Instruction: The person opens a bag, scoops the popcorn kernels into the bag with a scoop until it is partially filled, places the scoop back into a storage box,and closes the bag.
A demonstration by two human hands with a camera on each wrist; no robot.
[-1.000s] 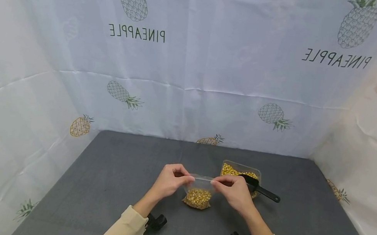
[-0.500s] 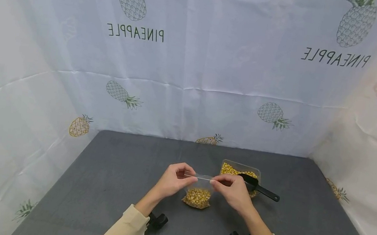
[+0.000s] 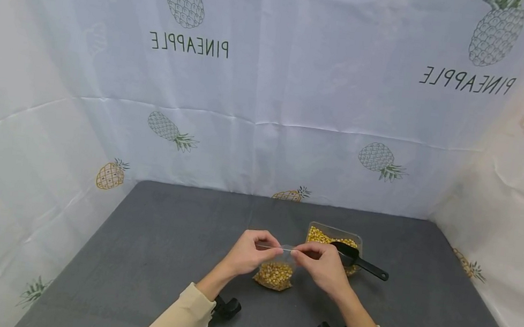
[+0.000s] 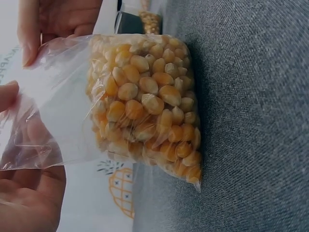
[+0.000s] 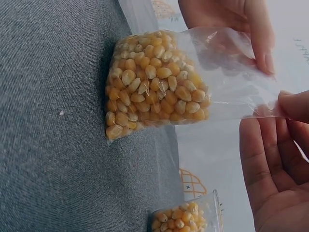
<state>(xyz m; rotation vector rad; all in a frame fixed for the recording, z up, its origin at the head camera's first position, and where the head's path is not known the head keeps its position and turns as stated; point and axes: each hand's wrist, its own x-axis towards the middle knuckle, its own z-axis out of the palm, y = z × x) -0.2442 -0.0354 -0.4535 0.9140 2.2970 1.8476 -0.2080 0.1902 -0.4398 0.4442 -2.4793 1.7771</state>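
Note:
A clear plastic bag (image 3: 274, 275) with corn kernels in its lower part stands on the grey table. My left hand (image 3: 251, 251) pinches the bag's top edge between thumb and fingers. Close beside it, my right hand (image 3: 325, 268) pinches the same edge further right. In the left wrist view the kernels (image 4: 145, 101) fill the bag's bottom, and the film above them is slack and see-through. The right wrist view shows the bag (image 5: 227, 72) upright, its base on the cloth. Whether the top is sealed, I cannot tell.
Behind my right hand is a clear plastic container (image 3: 335, 231) of corn kernels. A black scoop (image 3: 367, 266) lies across it, handle to the right. The grey table (image 3: 175, 240) meets a white pineapple-print curtain (image 3: 263, 153) at the back and sides.
My left hand has slid right along the bag's top edge, closer to my right hand. The right hand and the bag's filled base have stayed nearly in place.

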